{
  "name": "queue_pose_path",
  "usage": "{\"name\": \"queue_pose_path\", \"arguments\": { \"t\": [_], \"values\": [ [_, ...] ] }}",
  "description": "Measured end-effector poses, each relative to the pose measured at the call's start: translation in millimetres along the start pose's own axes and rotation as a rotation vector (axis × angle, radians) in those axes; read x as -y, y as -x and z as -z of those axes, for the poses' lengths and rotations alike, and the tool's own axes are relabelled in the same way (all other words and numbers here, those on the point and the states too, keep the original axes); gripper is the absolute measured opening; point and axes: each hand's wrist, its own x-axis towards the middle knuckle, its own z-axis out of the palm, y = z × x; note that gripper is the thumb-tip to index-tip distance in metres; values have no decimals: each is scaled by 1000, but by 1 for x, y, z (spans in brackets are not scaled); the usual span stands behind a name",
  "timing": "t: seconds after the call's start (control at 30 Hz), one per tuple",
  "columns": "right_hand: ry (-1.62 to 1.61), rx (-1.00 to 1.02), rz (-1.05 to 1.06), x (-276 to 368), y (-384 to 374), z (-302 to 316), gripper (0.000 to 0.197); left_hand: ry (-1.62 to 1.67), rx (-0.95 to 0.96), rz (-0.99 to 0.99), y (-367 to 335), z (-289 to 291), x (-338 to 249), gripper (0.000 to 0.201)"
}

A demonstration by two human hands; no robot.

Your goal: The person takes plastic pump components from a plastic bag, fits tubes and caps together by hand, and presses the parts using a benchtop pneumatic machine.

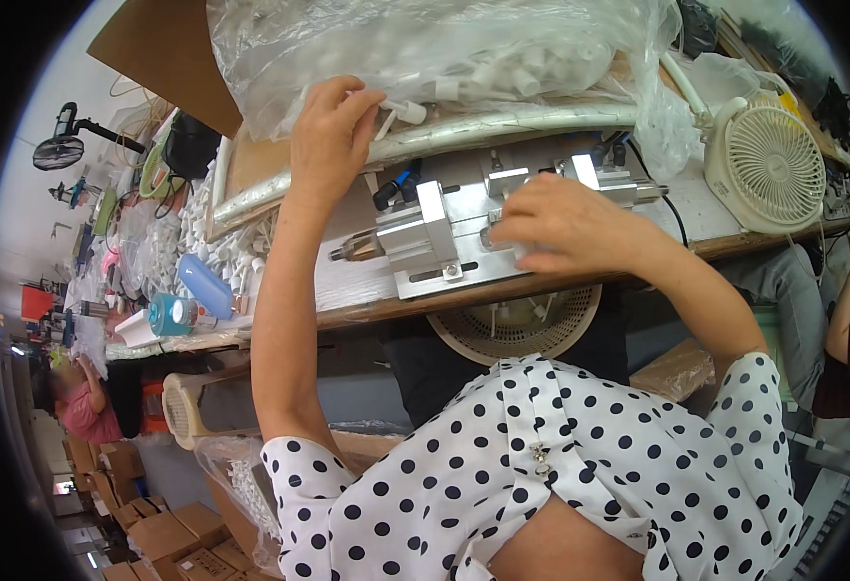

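Observation:
My left hand (330, 136) is raised at the far side of the bench, its fingers curled and closed at one end of a small white plastic fitting (407, 111). The fitting lies against the clear plastic bag. My right hand (565, 225) is over the middle of a silver metal clamping fixture (415, 242). Its fingers and thumb bend together there, and whatever lies between them is mostly hidden. Cylinder-like blocks stand at both ends of the fixture, with black and blue hose connectors (398, 186) behind the left one.
A large clear bag (425, 48) of white parts lies behind a plastic-wrapped rail (502, 124). At right stands a beige fan (769, 165). Below the bench edge is a round basket (454, 339) holding white pieces. Loose white parts, a teal container (168, 315) and a blue one (205, 284) are left.

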Motion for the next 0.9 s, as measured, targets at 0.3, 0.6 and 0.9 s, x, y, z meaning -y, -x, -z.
{"name": "queue_pose_path", "arguments": {
  "t": [0.3,0.6,0.9],
  "values": [
    [57,59,-132,-5,-1,-3,14,117,142,207,15,2,3,16],
    [76,-379,-106,-8,-11,20,9,166,-31,303,-6,6,-12,14],
    [498,-184,-427,-58,-108,17,10,465,-86,601,-14,26,-13,21]
  ]
}}
